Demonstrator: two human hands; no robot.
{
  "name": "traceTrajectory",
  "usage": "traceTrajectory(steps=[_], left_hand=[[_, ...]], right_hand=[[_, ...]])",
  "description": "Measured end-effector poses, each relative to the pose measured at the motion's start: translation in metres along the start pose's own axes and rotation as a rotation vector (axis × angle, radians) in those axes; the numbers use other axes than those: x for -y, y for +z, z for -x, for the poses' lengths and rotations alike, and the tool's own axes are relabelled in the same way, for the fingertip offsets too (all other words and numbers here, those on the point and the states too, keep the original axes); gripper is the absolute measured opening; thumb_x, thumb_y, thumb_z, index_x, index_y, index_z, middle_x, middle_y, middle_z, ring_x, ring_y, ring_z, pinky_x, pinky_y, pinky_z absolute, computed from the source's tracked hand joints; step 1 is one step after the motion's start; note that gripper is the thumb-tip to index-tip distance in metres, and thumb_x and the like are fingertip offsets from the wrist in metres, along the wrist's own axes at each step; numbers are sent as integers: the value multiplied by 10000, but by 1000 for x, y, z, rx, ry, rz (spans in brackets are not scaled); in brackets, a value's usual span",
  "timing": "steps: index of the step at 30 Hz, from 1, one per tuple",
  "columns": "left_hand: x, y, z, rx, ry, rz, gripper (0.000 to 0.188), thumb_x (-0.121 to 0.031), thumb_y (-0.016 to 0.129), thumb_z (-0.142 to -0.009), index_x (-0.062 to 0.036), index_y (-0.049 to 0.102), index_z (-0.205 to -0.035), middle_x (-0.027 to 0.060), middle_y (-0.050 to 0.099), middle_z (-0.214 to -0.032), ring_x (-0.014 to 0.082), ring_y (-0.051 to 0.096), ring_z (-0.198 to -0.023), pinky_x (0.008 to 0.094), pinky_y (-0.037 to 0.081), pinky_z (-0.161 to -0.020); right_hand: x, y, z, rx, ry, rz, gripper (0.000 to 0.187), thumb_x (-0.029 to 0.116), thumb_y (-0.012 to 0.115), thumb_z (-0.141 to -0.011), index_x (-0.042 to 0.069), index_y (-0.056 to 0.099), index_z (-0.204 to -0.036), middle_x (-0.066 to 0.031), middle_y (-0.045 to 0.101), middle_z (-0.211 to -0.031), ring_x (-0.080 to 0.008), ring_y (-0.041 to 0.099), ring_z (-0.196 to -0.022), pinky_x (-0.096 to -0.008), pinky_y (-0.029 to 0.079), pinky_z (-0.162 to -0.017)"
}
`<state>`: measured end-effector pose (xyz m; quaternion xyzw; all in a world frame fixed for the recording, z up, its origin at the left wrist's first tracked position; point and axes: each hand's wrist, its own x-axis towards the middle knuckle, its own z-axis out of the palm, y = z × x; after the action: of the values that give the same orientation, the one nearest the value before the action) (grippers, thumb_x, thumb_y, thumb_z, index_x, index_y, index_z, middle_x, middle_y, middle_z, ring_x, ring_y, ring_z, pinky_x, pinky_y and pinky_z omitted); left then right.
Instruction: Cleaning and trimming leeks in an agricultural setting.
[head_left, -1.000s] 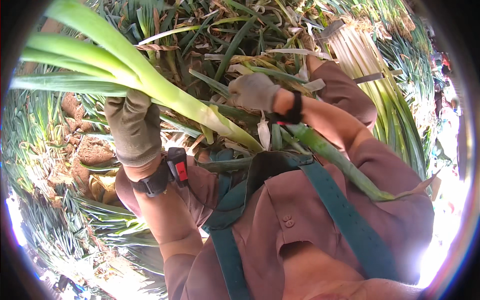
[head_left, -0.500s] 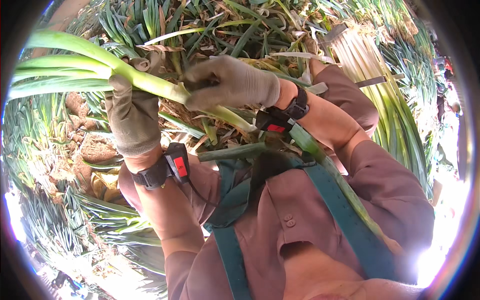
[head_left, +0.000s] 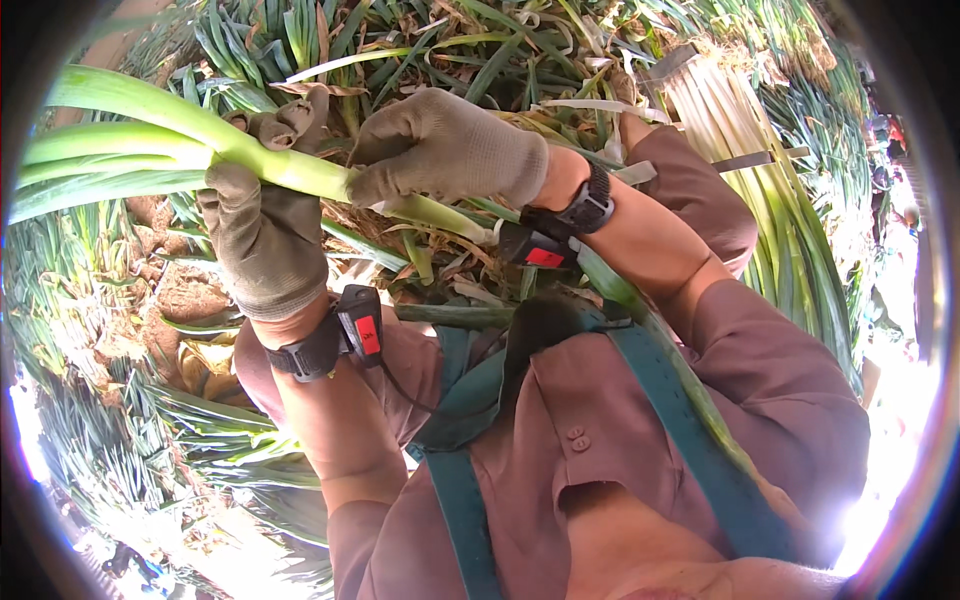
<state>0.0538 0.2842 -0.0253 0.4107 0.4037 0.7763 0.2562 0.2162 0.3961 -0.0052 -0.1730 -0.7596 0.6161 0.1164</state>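
Head view: left hand (head_left: 265,240) and right hand (head_left: 458,145) grasp a leek (head_left: 308,174) over leaves (head_left: 492,72), bundled stalks (head_left: 778,215) rightward.

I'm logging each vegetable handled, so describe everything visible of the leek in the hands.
The leek looks smooth, its long green leaves fanning leftward from a paler stalk that slopes down rightward to a whitish end. The gloved left hand grips it near the leaf fork; the gloved right hand touches the stalk, hiding part of it.
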Motion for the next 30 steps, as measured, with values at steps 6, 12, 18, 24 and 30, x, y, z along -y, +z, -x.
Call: traceTrajectory(steps=[6,12,18,24,30], left_hand=[[-1,5,-3,9,-55,281,399,-350,576,-981,5,532,-1156,121,599,-1024,247,607,-996,538,460,-1025],[-11,-3,-8,-165,-94,322,425,-357,620,-945,-29,520,-1195,88,612,-1003,263,614,-982,587,457,-1017],[-27,-35,-18,-90,14,439,345,-340,621,-947,-60,565,-1141,30,540,-874,168,497,-747,433,425,-882],[-15,-34,-17,102,-67,746,294,-298,621,-951,-73,606,-1139,30,521,-854,146,448,-673,380,398,-820],[-16,-36,-23,83,-146,990,279,-280,652,-928,-48,598,-1074,26,508,-830,133,439,-611,357,398,-767]], right_hand=[[-12,-1,0,-16,48,-67,180,188,713,-874,35,709,-969,10,648,-715,-50,559,-604,-222,466,-548],[-60,13,17,-446,-289,424,196,192,701,-862,3,669,-904,-75,609,-667,-181,600,-609,-314,496,-588],[-76,-34,51,-226,178,1048,223,212,746,-817,18,665,-890,-107,614,-720,-195,615,-660,-317,495,-616],[-12,9,-6,-196,-674,319,222,86,784,-737,61,692,-937,-35,663,-811,-195,651,-709,-329,532,-649],[-15,11,1,-1,-661,485,146,94,681,-762,101,654,-904,-38,628,-827,-278,642,-781,-380,507,-665]])
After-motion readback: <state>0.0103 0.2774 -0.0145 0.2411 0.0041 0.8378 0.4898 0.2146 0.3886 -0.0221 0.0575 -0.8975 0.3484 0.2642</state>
